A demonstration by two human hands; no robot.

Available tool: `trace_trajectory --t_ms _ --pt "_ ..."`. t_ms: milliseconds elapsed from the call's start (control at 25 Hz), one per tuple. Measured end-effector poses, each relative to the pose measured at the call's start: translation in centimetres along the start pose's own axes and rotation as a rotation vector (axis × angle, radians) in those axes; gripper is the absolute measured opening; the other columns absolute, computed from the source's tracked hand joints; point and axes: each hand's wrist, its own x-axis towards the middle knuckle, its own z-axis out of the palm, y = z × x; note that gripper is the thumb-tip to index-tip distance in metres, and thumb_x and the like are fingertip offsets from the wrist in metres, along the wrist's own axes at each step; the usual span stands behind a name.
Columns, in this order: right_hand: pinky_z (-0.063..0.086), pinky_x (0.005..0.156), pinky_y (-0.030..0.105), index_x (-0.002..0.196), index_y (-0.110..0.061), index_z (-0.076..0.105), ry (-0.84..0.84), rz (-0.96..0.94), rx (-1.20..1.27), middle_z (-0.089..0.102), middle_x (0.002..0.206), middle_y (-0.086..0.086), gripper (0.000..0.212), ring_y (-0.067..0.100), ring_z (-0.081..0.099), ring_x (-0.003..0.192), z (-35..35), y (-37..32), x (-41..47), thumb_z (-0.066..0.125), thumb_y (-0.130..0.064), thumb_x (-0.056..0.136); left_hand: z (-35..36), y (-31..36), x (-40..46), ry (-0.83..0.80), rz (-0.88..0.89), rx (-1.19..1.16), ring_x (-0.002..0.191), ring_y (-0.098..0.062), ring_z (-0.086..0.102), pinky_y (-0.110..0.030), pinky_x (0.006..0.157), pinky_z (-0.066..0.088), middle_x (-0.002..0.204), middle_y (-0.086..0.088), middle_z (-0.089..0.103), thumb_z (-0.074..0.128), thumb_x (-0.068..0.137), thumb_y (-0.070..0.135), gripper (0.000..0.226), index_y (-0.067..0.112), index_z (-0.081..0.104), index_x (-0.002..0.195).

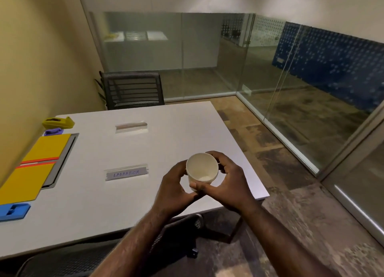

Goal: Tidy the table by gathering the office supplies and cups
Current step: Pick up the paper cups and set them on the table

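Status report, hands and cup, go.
Left hand and right hand both grip the white paper cup, upright above the table. Nothing blocking.

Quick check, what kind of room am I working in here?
Likely a small office meeting room: glass partition walls, a white table with a mesh chair, and a handwritten desk name plate.

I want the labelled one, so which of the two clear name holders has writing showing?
The near holder, left of the cup; the far holder shows no writing.
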Motion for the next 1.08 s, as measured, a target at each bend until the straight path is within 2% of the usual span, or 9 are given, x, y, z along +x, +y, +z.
trace_trajectory --t_ms 120,360,520,600,720,920,1080 --pt "0.048 0.086 0.016 0.128 -0.038 0.048 -0.056 -0.011 0.001 0.057 0.123 -0.022 0.088 0.0 0.055 0.108 1.5 0.8 4.0 0.074 -0.072 0.051 -1.0 -2.4 2.8 0.007 -0.045 0.039 0.107 -0.007 0.059 -0.021 0.086 0.049 0.118 0.017 0.063 0.082 0.064 0.044 0.066 0.027 0.058 0.123" --pt "0.051 0.085 0.024 0.121 -0.033 0.055 -0.112 -0.062 0.051 0.06 0.116 -0.022 0.079 0.002 0.057 0.105 5.4 1.6 9.3 0.077 -0.068 0.053 -3.9 -6.1 5.6 0.069 -0.134 0.118 0.106 -0.005 0.058 -0.029 0.084 0.051 0.116 0.018 0.063 0.077 0.062 0.045 0.065 0.027 0.057 0.121" --pt "0.045 0.083 0.013 0.118 -0.028 0.058 -0.144 -0.111 0.098 0.061 0.114 -0.019 0.076 0.002 0.057 0.105 8.0 1.8 12.2 0.076 -0.065 0.054 -5.2 -7.9 6.2 0.154 -0.218 0.165 0.102 -0.004 0.059 -0.035 0.083 0.053 0.11 0.021 0.062 0.076 0.06 0.047 0.062 0.029 0.058 0.117" --pt "0.041 0.082 0.009 0.117 -0.026 0.059 -0.17 -0.127 0.122 0.061 0.114 -0.018 0.073 0.002 0.057 0.105 8.9 2.0 13.7 0.077 -0.062 0.056 -5.5 -8.9 6.2 0.189 -0.281 0.195 0.102 -0.003 0.059 -0.032 0.083 0.053 0.11 0.023 0.063 0.08 0.059 0.046 0.064 0.032 0.057 0.117" --pt "0.041 0.084 0.01 0.116 -0.024 0.061 -0.182 -0.177 0.169 0.061 0.114 -0.014 0.069 0.002 0.057 0.107 9.8 2.2 16.3 0.078 -0.057 0.059 -5.7 -10.7 6.0 0.248 -0.372 0.242 0.1 0.001 0.059 -0.025 0.081 0.05 0.11 0.025 0.062 0.083 0.057 0.046 0.068 0.033 0.057 0.119" --pt "0.044 0.077 0.012 0.116 -0.018 0.062 -0.123 -0.257 0.238 0.061 0.113 -0.009 0.065 -0.001 0.055 0.103 9.9 4.0 22.8 0.076 -0.054 0.063 -5.0 -12.1 6.1 0.473 -0.589 0.235 0.097 0.008 0.056 -0.02 0.081 0.046 0.109 0.023 0.061 0.08 0.052 0.051 0.067 0.035 0.057 0.113" --pt "0.04 0.072 0.008 0.114 -0.02 0.063 -0.176 -0.239 0.217 0.06 0.11 -0.009 0.066 -0.006 0.053 0.095 12.6 8.3 27.2 0.075 -0.055 0.06 -4.8 -12.1 6.0 0.626 -0.663 0.264 0.096 0.014 0.054 -0.013 0.078 0.041 0.107 0.026 0.06 0.092 0.055 0.033 0.067 0.033 0.057 0.113"
